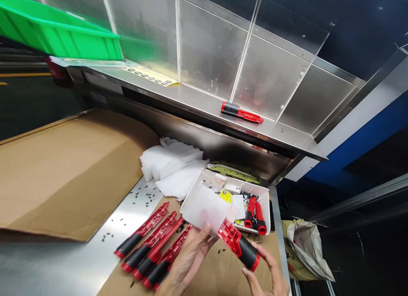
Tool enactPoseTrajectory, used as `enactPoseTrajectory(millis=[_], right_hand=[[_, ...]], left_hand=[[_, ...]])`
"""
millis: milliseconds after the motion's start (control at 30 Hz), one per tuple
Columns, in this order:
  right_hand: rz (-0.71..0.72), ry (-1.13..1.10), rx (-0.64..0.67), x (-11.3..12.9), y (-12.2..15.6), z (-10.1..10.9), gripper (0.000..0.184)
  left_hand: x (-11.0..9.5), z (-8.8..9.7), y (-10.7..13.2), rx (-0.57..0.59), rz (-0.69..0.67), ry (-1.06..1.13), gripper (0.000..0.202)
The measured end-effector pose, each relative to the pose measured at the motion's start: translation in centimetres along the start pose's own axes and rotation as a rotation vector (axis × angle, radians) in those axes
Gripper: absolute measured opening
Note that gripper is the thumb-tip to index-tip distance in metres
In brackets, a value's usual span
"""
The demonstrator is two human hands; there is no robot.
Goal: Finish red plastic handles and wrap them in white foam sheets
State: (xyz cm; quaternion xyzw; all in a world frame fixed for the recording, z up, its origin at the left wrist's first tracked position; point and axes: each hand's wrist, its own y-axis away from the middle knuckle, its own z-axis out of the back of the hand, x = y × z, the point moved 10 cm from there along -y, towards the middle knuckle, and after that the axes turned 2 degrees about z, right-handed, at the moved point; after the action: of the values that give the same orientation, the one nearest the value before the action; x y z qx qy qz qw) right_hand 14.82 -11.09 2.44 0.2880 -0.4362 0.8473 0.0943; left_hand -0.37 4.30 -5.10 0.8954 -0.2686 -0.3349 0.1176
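Note:
A red and black plastic handle shell (239,245) is held at a tilt over the brown cardboard sheet. My right hand (269,272) grips its black, red-rimmed end between thumb and fingers. My left hand (193,255) is closed on a thin white sheet (204,209), with the thumb on top at its lower edge. The sheet meets the shell's upper end, and whatever lies beneath it is hidden. Left of my left hand, several similar shells (149,245) lie side by side, partly covered by that hand.
Behind my hands stands a white tray (266,202) with two shells and small black parts. White sheets (172,160) are piled beside a large cardboard box (63,172). Another shell (242,112) rests on the metal ledge (197,96). A green bin (63,36) is at upper left, a bag (306,249) at right.

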Motion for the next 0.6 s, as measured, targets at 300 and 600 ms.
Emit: enactPoseTrajectory(millis=[300, 600], right_hand=[[0.194, -0.048, -0.005, 3.2, -2.1, -0.3, 0.031], [0.307, -0.036, 0.093, 4.4, -2.6, -1.3, 0.027]], left_hand=[[3.4, -1.0, 1.5, 0.214, 0.051, -0.212, 0.097], [7.8, -2.4, 4.2, 0.516, 0.323, -0.349, 0.073]])
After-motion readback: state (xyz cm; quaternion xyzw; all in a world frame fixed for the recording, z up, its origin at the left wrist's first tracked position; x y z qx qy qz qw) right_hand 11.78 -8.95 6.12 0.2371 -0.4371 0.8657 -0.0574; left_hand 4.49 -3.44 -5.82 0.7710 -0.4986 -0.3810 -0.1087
